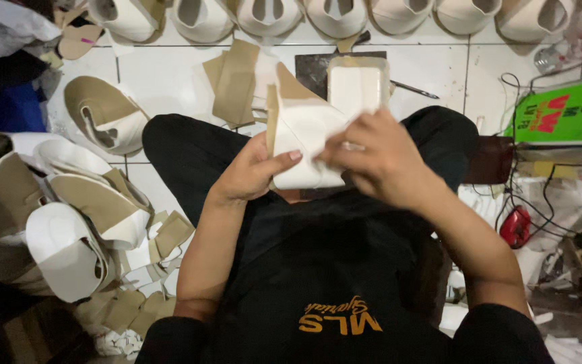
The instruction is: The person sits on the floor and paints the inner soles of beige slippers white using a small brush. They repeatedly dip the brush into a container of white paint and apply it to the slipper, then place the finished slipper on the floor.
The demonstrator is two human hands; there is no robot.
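Observation:
A white shoe upper piece (302,135) with a tan lining is held up in front of my chest over my crossed legs. My left hand (254,168) grips its left lower edge, thumb laid across the white face. My right hand (378,158) closes over its right side, fingers curled on the material. Just beyond it on the floor lies a white rectangular block (356,84) on a dark slab (312,67).
Finished white-and-tan uppers (69,216) are piled at my left, another upper (102,118) lies farther back, and a row of uppers (335,15) lines the far edge. Tan cut pieces (234,84) lie on the white tile. A green box (564,111), cables and a red tool (516,226) sit right.

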